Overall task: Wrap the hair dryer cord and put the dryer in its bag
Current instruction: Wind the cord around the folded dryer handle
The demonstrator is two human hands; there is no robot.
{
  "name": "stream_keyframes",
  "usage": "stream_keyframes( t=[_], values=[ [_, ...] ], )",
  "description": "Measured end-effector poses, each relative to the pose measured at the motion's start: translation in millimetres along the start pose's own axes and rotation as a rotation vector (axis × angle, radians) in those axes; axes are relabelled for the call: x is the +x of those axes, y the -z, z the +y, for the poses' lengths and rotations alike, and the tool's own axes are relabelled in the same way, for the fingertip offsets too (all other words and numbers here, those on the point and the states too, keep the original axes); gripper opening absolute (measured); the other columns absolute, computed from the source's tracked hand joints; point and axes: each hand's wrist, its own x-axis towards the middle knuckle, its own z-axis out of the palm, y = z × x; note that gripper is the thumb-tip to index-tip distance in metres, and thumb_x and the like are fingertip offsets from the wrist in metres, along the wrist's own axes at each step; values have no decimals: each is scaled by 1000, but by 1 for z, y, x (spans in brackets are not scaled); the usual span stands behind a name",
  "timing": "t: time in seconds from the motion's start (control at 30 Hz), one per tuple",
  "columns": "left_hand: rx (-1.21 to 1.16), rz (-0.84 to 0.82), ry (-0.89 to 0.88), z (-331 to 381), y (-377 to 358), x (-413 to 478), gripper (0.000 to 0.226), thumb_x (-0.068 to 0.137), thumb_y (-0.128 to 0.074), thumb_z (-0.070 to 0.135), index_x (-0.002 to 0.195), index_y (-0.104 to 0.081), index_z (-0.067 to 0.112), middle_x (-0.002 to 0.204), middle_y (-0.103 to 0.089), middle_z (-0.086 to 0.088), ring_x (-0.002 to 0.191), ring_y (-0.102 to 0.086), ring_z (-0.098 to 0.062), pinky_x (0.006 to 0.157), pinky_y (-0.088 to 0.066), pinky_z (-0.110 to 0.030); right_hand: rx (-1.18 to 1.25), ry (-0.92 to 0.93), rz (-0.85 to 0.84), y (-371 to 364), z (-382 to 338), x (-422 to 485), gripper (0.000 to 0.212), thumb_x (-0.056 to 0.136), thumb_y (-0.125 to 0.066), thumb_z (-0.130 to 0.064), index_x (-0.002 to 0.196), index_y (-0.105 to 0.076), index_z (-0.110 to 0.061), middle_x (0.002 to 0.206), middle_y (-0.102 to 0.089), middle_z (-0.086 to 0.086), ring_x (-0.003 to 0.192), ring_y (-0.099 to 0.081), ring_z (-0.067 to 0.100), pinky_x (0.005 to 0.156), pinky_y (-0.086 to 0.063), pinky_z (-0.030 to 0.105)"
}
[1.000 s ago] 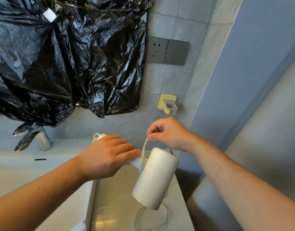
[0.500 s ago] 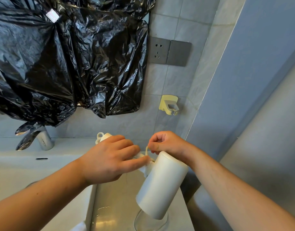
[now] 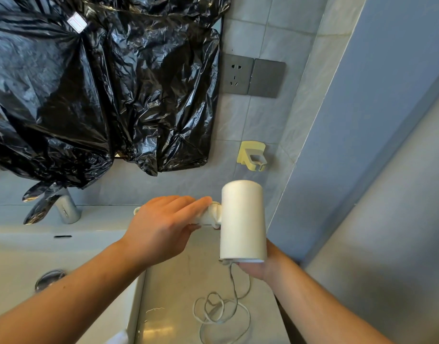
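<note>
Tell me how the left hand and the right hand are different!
The left hand is in plain view; the right hand is mostly hidden behind the hair dryer. The left hand grips the dryer's cord-wrapped handle; the right hand sits lower, under the barrel, where the loose cord trails down to the counter. Both are bare and at the same dryer.

The left hand (image 3: pixel 163 229) grips the hair dryer (image 3: pixel 242 219) handle at 9 o'clock of its barrel. The right hand (image 3: pixel 255 268) sits mostly hidden at 6 o'clock, with the cord (image 3: pixel 221 311) looping on the counter (image 3: pixel 178 294).
</note>
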Motion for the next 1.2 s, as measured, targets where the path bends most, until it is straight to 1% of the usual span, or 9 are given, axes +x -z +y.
stream_keyframes(
  t=[0.13,0.27,0.4,0.67,0.8,0.87,0.97,1.1,1.2],
  values=[
    [14,7,56,1,-4,-3,60,75,-76,23,129,-50,19,97,-73,-3,73,-69,-29,55,-54,-34,70,9,88,5,15,19,34,99,-41,-4,132,-49,3,101,-65,15,67,-71,21,51,-55,29],
    [20,-32,104,7,-9,-3,72,67,-87,18,128,-49,21,92,-73,-4,71,-69,-31,51,-53,-33,-303,104,118,5,26,20,20,87,-59,-11,106,-65,-10,83,-60,10,51,-52,12,46,-40,25],
    [49,-43,233,1,-15,-3,71,65,-86,17,124,-47,29,86,-72,0,68,-68,-31,46,-51,-33,-251,80,-14,-13,29,4,16,99,-48,-16,97,-60,-5,55,-44,-3,45,-30,8,45,-20,22],
    [164,-162,208,-31,-23,-15,57,69,-75,16,120,-53,29,70,-64,-1,57,-62,-32,44,-43,-31,-927,136,-57,-34,21,-25,21,99,-44,-18,98,-65,-14,64,-51,-4,42,-39,1,46,-32,18],
    [177,-216,127,-31,-27,-22,57,67,-78,16,120,-59,25,67,-60,1,53,-58,-31,45,-40,-30,-1473,238,-107,-41,-1,-33,28,97,-43,-28,84,-63,-14,91,-69,6,80,-62,19,73,-52,36],
    [157,-216,124,-32,-27,-24,59,67,-79,18,120,-56,27,67,-60,1,54,-59,-31,44,-40,-30,-1645,291,-107,-45,-10,-37,33,96,-43,-32,69,-54,-18,88,-67,7,81,-61,27,67,-51,36],
    [149,-220,98,-32,-25,-22,59,69,-79,19,121,-54,28,69,-60,1,55,-58,-31,45,-40,-31,-1781,358,-25,-51,-25,-42,39,95,-47,-34,58,-44,-23,72,-54,2,70,-53,25,50,-36,30],
    [117,-262,-10,-29,-22,-20,60,67,-80,23,122,-56,31,76,-66,4,58,-61,-29,46,-43,-32,-1787,477,55,-56,-55,-44,19,90,-60,-37,81,-69,-22,89,-68,-2,84,-61,20,70,-50,33],
    [57,-290,-116,-24,-17,-17,54,72,-77,27,123,-60,32,83,-69,7,64,-63,-26,51,-48,-33,-1754,524,-69,-55,-70,-36,11,89,-63,-30,86,-71,-24,89,-68,-8,88,-60,14,74,-47,30]
  ],
)
